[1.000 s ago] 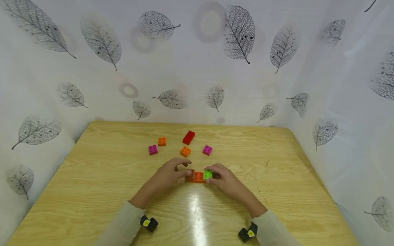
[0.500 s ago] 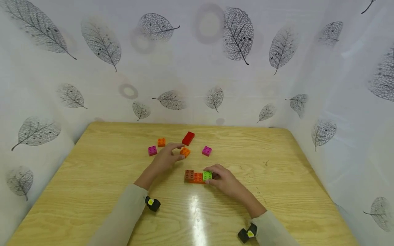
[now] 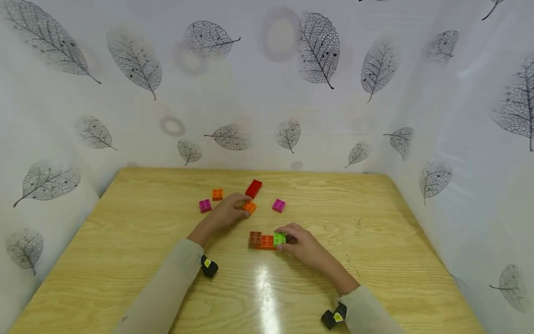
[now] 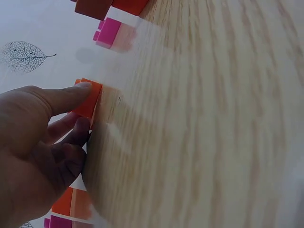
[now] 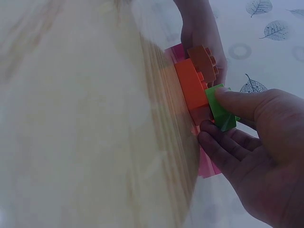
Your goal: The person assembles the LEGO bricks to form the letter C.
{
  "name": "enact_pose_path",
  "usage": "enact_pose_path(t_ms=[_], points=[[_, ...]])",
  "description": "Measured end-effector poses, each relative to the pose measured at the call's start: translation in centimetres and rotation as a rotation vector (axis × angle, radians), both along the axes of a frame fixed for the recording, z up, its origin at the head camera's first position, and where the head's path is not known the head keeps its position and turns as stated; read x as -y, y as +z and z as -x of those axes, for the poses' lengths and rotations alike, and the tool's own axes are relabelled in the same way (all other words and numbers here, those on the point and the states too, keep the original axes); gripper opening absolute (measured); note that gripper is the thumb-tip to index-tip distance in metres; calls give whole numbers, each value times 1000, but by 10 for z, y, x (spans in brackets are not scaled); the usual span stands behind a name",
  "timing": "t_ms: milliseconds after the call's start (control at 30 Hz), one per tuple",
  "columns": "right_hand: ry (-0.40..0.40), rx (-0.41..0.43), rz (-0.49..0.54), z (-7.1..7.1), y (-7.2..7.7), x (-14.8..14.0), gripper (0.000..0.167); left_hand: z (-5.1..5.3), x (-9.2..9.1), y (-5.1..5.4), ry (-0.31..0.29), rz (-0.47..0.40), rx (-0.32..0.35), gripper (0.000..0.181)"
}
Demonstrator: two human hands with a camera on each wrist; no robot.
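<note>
Fingers of our left hand [image 3: 225, 212]: set narrow, pinching one small orange brick [image 3: 249, 207], thumb on the near side, a fingertip opposite. Fingers of our right hand [image 3: 304, 243]: likewise narrow, holding a green brick [image 3: 279, 238] between thumb and fingertips.

Item, orange brick: studded, two by two. We judge it light, stiff, hard plastic, smooth enough to slide if pinched at a corner, not fragile. Best hold, in our judgement: two opposite side walls, studs left free. It lies at the tips of our left fingers, low over the counter [image 3: 117, 260]; whether its underside touches we cannot tell.

Item, green brick: same make, judged equally light and rigid, to be taken by its flat sides. It stands at the right end of an orange base [image 3: 267, 245]; whether fully seated we cannot tell. A brown brick [image 3: 255, 239] sits at the left end.

Sundries: red brick [image 3: 253, 189], just beyond our left fingertips; magenta brick [image 3: 279, 205], right of the pinched piece; another magenta brick [image 3: 205, 205] and a second orange brick [image 3: 217, 194], left of our left hand.
</note>
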State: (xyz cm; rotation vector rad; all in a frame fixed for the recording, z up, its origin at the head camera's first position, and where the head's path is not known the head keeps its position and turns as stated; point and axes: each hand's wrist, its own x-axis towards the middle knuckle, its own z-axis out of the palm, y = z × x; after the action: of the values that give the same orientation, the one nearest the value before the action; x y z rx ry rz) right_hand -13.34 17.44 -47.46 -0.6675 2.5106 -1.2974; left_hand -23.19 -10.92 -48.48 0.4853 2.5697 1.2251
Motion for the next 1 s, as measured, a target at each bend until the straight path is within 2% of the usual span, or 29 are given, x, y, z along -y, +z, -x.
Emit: enact_pose_path(t_ms=[300,467,600,767,1000], points=[[-1,-7,0,1,-1,0,42,1,2,-4,31,-12,13,40],[2,-15,0,2,-4,0,41,-2,3,-5,50,-63,23,40],[-5,-11,-1,2,-4,-1,41,-6,4,-3,42,-103,19,41],[-8,-2,-1,1,-2,0,41,-16,4,1,22,-125,-12,43],[-4,11,-8,1,0,0,42,-39,5,14,24,-156,-33,41]])
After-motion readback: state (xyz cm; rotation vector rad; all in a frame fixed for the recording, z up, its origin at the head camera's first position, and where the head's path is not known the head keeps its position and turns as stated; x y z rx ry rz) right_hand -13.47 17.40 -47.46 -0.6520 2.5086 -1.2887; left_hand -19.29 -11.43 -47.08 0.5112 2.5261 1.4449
